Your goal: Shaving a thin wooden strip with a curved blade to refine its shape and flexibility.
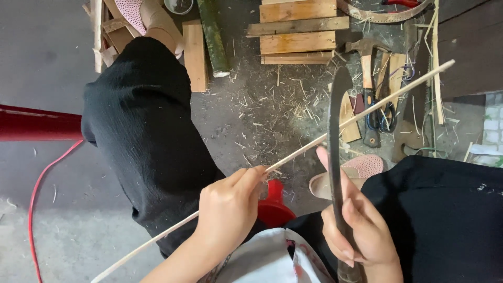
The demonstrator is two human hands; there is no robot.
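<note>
so the left hand [228, 209] pinches the thin bamboo strip [314, 142] – it runs lower left to upper right – crossing the dark curved knife [335, 136] standing upright in the right hand [356, 230], fingers wrapped tight round the handle.

A workshop: hammer [366, 60], scissors [382, 112], wood planks [297, 31]; shavings [272, 110] litter the floor.

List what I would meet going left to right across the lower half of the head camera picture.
Red cable → black trouser leg → left hand pinching the thin bamboo strip → red plastic stool → right hand gripping the dark curved blade.
</note>
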